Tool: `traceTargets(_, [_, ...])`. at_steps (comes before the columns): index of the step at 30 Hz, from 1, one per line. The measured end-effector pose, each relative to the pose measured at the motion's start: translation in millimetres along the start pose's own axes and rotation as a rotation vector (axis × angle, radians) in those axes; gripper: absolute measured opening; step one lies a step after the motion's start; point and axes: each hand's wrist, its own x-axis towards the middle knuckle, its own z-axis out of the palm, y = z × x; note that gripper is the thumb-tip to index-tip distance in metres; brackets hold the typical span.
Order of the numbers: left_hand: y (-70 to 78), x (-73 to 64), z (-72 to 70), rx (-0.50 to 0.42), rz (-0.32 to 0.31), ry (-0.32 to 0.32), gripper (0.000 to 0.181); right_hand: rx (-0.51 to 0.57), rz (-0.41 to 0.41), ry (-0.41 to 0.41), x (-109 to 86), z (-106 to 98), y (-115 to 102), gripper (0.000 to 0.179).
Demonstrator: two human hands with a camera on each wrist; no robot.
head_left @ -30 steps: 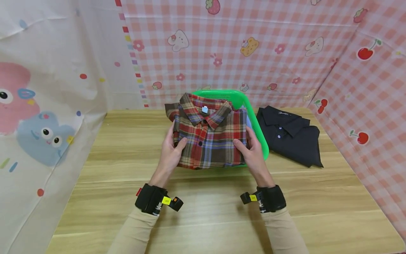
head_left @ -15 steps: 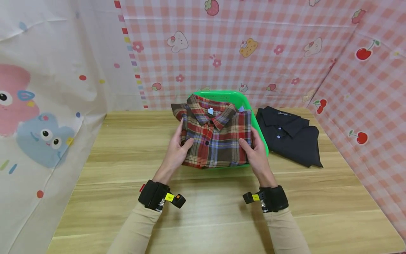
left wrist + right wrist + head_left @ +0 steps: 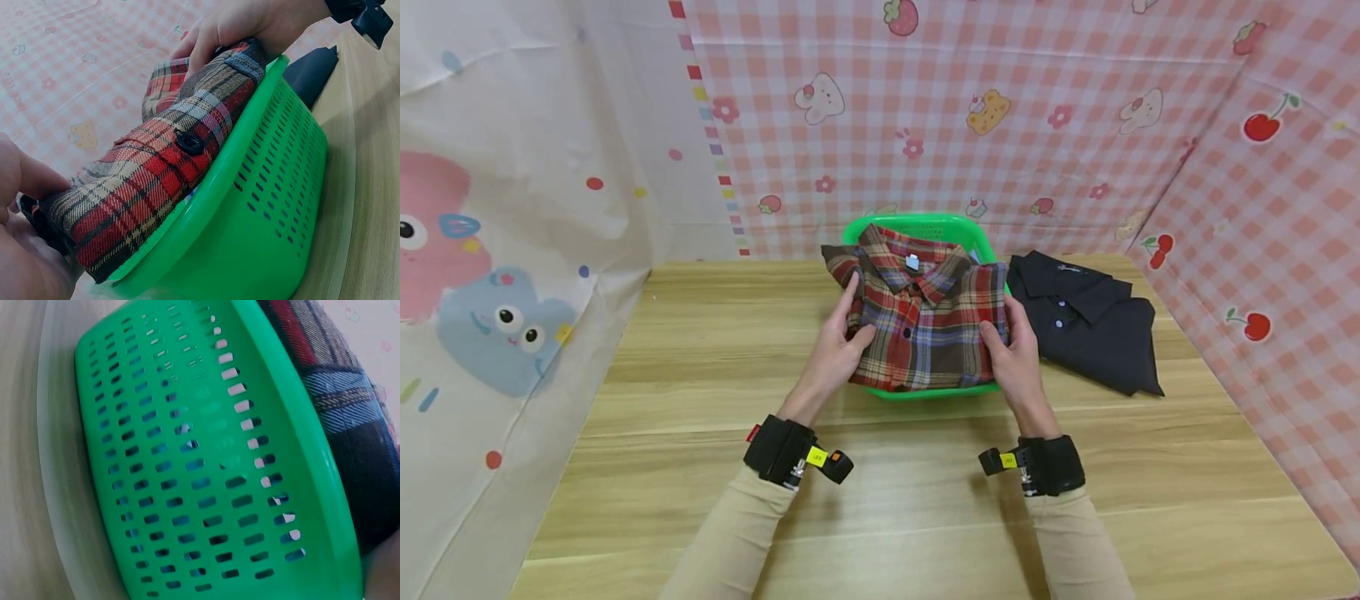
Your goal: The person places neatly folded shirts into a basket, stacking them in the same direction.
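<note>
A folded plaid shirt (image 3: 925, 325) in red, brown, cream and blue lies face up over the green basket (image 3: 917, 393), collar toward the back. My left hand (image 3: 835, 346) grips its left edge, thumb on top and fingers around the side. On the opposite edge my right hand (image 3: 1017, 354) holds it the same way. In the left wrist view the shirt's front edge, with a dark button (image 3: 190, 142), sits right at the basket rim (image 3: 219, 181). Some light blue cloth shows through the slots of the basket wall (image 3: 206, 450) in the right wrist view.
A folded black shirt (image 3: 1086, 325) lies on the wooden table (image 3: 895, 508) just right of the basket. Behind the basket hangs a pink checked cloth (image 3: 925, 108), with a white printed cloth (image 3: 550, 217) along the left side.
Both hands have shifted the plaid shirt to the right, so it now lies more squarely over the basket. The basket's front left rim has come into view. The black shirt has stayed put.
</note>
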Motion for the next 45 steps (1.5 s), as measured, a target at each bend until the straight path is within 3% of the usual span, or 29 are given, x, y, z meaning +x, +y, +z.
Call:
traceTargets(7, [-5.9,4.9,7.0,0.041,0.014,0.004,0.081,-0.133,-0.042,0.016,9.3,-1.8,6.6,0.051])
traceTargets(16, [-5.8,0.1,10.7,0.105,-0.086,0.017,0.077,-0.287,-0.055,0.036,12.4,-1.7,8.3,0.048])
traceTargets(20, [-4.7,-4.8,10.7,0.138,-0.133,0.022,0.071,-0.329,-0.016,0.04,12.7,-1.2,8.5,0.05])
traceTargets(24, [-3.4,-11.9,11.2,0.161,-0.145,0.035,0.069,-0.374,0.049,0.028,14.9,-1.6,7.7,0.054])
traceTargets(29, [-2.6,-23.8,11.5,0.136,-0.138,0.059,0.066,-0.405,0.067,0.016,16.7,-5.5,7.1,0.054])
traceTargets(37, [-0.1,-44.2,5.5,0.093,-0.159,0.062,0.064,-0.373,0.008,0.098,5.8,-11.8,5.0,0.05])
traceTargets(45, [-3.3,-66.0,-1.9,0.067,-0.166,0.033,0.059,-0.356,-0.081,0.163,-17.7,-15.9,10.1,0.044])
